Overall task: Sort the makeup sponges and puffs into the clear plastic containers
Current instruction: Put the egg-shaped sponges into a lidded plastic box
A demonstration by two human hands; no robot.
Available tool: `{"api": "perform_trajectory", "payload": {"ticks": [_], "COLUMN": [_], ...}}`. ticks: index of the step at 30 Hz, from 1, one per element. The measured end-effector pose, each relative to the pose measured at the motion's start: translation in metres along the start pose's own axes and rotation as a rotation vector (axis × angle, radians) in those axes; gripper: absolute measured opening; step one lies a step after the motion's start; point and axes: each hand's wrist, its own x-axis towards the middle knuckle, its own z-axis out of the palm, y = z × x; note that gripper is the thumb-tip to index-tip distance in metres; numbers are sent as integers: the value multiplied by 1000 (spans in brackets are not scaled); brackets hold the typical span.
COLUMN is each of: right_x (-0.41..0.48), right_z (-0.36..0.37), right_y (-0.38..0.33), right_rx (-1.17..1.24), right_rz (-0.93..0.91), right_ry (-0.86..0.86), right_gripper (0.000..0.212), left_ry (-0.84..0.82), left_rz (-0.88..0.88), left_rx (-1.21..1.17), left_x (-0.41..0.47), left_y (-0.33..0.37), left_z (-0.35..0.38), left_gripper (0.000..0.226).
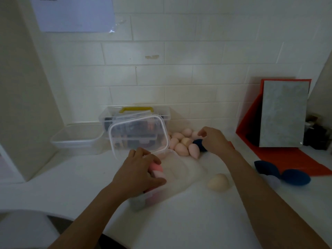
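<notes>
A clear plastic container [177,169] lies open on the white counter in front of me, its lid [138,135] propped up behind it. My left hand [138,174] reaches into its near end, fingers closed around pink sponges [156,168]. My right hand [214,139] hovers over a cluster of pale pink sponges [181,146] near the wall, its fingers curled at a dark blue sponge [199,143]. A beige sponge [218,182] lies alone to the right of the container. Two dark blue sponges [294,177] and a pale lilac one [273,181] lie further right.
An empty clear tub [77,139] stands at the left by the wall. A clear case with a yellow handle [136,109] sits behind the lid. An orange folder [287,153] with a grey board [283,114] leans at the right. A white chair back [27,229] is at lower left.
</notes>
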Motion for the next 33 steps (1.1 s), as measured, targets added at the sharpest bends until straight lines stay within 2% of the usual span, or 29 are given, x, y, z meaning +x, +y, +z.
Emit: {"api": "perform_trajectory", "payload": {"ticks": [5, 10, 12, 14, 20, 23, 25, 28, 31, 33], "right_x": [6, -6, -7, -4, -1, -1, -1, 0, -3, 1], "right_z": [-19, -2, 9, 19, 37, 44, 45, 46, 45, 47], "right_y": [13, 9, 6, 6, 5, 6, 5, 4, 0, -2], "right_rx": [-156, -195, -207, -109, -50, 13, 35, -13, -30, -106], "right_rz": [49, -125, -186, -174, -183, -205, -205, -273, -291, -350], "right_ry": [-166, -305, -294, -250, -28, -32, -28, -162, -214, -174], "right_gripper": [35, 46, 42, 40, 24, 14, 19, 41, 31, 36], "left_ry": [8, 7, 10, 11, 11, 14, 13, 16, 27, 24], "left_rz": [5, 0, -2, 2, 6, 8, 6, 2, 1, 1], "left_rx": [1, 2, 2, 4, 5, 7, 8, 12, 13, 11], "left_x": [0, 0, 0, -1, -1, -1, -1, -1, -1, -1], "left_y": [0, 0, 0, 0, 3, 2, 2, 2, 2, 2], "left_z": [0, 0, 1, 0, -1, 0, 0, 1, 1, 1], "left_gripper": [59, 59, 58, 59, 58, 58, 58, 58, 58, 58]}}
